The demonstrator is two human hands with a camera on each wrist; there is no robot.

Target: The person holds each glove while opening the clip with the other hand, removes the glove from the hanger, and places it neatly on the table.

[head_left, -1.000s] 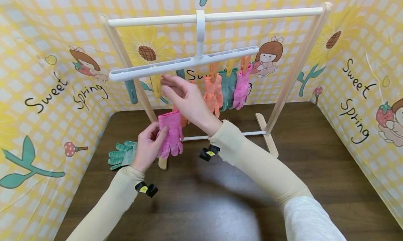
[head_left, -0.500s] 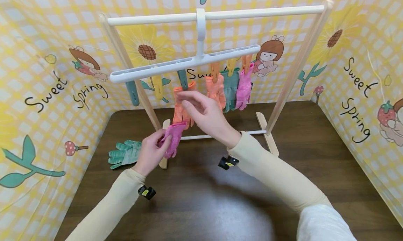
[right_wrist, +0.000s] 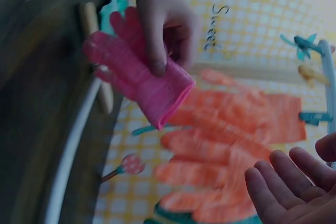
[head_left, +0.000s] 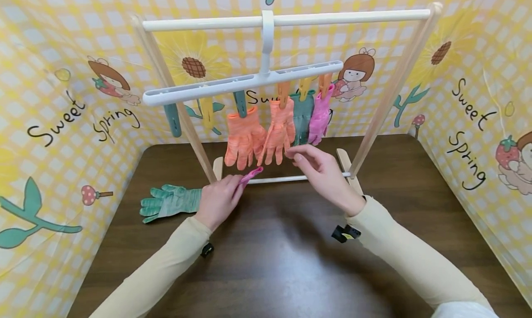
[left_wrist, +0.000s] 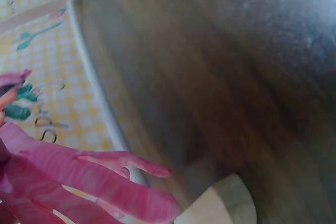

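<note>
My left hand (head_left: pixel 220 198) pinches a pink glove (head_left: pixel 251 174) by its cuff; in the right wrist view the fingers of this pink glove (right_wrist: pixel 126 72) point away from the thumb. My right hand (head_left: pixel 322 175) is empty, its fingers loosely extended beside the fingertips of a hanging orange glove (head_left: pixel 279 131). Whether they touch, I cannot tell. Another orange glove (head_left: pixel 241 140) hangs to its left from a teal clip (head_left: pixel 239 104). Further right, a green glove (head_left: pixel 302 117) and a second pink glove (head_left: pixel 320 115) hang from the same grey-white hanger (head_left: pixel 199 93).
A teal clip (head_left: pixel 172 120) and a yellow clip (head_left: pixel 208 112) hang at the hanger's left end without gloves. A green glove (head_left: pixel 174 202) lies on the dark wooden table (head_left: pixel 266 272), left of my left hand. The rack's wooden post (head_left: pixel 392 92) stands at the right.
My right hand has moved away from the yellow clip, rightward and down, past the first orange glove. My left hand has shifted right and turned over, still holding the pink glove.
</note>
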